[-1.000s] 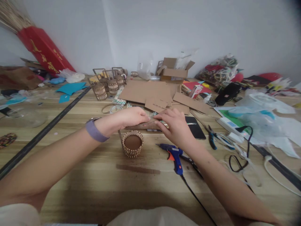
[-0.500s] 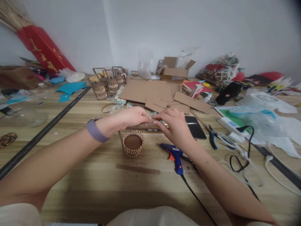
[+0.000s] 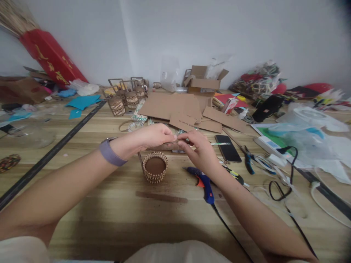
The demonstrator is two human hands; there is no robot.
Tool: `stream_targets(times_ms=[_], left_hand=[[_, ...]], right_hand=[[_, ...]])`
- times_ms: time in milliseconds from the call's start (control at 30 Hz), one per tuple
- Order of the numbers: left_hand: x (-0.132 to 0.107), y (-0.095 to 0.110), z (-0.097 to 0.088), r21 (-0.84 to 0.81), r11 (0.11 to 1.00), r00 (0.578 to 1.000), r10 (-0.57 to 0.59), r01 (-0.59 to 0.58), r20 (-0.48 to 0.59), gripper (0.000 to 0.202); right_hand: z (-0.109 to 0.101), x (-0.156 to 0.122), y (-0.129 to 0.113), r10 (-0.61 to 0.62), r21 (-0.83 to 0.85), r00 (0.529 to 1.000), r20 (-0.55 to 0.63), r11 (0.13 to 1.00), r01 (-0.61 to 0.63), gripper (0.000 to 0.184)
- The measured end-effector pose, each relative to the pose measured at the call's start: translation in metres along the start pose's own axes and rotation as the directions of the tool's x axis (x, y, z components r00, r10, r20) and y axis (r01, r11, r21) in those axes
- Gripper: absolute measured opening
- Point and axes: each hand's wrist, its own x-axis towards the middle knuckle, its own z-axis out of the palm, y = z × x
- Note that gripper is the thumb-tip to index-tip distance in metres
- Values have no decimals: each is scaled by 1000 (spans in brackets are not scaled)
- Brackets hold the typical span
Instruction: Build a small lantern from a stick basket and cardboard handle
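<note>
Head view: left hand and right hand pinch a thin strip between fingertips, the round basket on the wearer's side of them; light, even pressure should suit it.

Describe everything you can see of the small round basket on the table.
The small round basket is low and open-topped. Short pale pieces, wooden-looking, ring its side with dark gaps between; the base inside is flat and brown. It stands upright on the wooden table, with a thin brown strip rising at its left edge; whether they are joined is unclear. Neither the left hand nor the right hand visibly touches it.
</note>
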Motion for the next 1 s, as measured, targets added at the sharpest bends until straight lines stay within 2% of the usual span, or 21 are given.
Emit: stream_targets(times_ms=[133,233,367,500,667,767,1000], left_hand=[[0,-2,1,-44,999,999,27,-25,37,40],[1,-4,0,-49,999,999,26,-24,46,42],[0,-5,-1,-61,998,998,33,-29,55,42],[-1,-3,0,-86,995,998,45,-41,42,43],[-5,6,-4,-111,993,997,-37,45,68,37],[-7,7,-11,-44,997,997,-66,68,34,34],[-13,2,-21,132,989,995,73,-65,-62,32]], right_hand=[[5,-2,1,65,155,998,9,986,-66,16],[12,-5,3,132,311,991,29,941,-135,15],[22,-7,4,236,518,967,99,817,-252,18],[30,-8,1,267,669,949,166,677,-308,30],[35,-9,2,278,706,947,164,637,-309,36],[38,-11,5,312,709,938,154,626,-325,35],[42,-13,4,315,726,935,161,604,-329,34]])
